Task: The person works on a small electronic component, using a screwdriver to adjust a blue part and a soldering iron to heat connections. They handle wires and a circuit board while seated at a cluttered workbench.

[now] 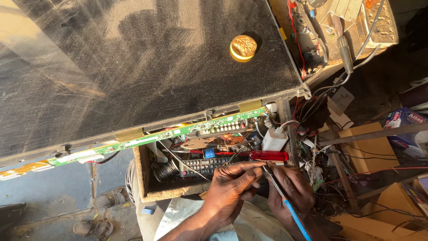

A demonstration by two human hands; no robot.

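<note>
My right hand (292, 189) grips a thin tool with a blue handle (294, 218). Its metal shaft slants up and left between my hands. My left hand (229, 187) has its fingertips pinched together at the tip of that shaft; whether something small sits between them is hidden. Both hands hover over an open wooden box (145, 180) of parts, just below the edge of a large dark, dusty flat screen panel (133, 67). A green circuit strip (147, 139) runs along the panel's near edge.
A round gold lid (243, 47) lies on the panel. The box holds a red-handled screwdriver (268, 155), a black keypad (203, 166), a wire coil (166, 169) and a white adapter (274, 140). Tangled wires, cardboard boxes (370, 147) and electronics crowd the right. Sandals (91, 225) lie on the floor.
</note>
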